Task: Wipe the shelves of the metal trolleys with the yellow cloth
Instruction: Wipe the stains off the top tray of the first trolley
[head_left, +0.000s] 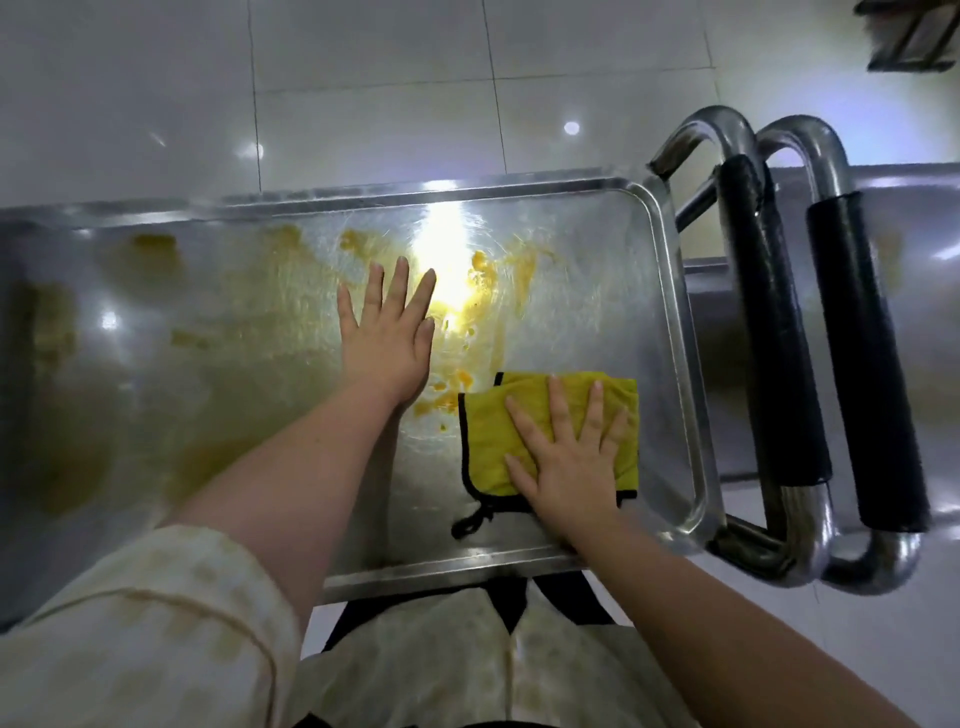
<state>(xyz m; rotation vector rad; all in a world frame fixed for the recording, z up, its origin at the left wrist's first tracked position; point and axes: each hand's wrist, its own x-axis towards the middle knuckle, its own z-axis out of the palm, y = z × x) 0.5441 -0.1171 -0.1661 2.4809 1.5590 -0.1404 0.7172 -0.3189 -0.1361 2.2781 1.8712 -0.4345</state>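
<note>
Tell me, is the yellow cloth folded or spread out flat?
Folded: the yellow cloth shows two offset black-trimmed layers at its top left corner, under the right hand.

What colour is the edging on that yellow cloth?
Black, running round the yellow cloth under the right hand; the head view shows it.

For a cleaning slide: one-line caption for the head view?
Right hand presses a yellow cloth on a stained steel trolley shelf; left hand flat beside it.

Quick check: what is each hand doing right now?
Left hand: open, flat on the shelf.
Right hand: open, pressing the yellow cloth.
</note>
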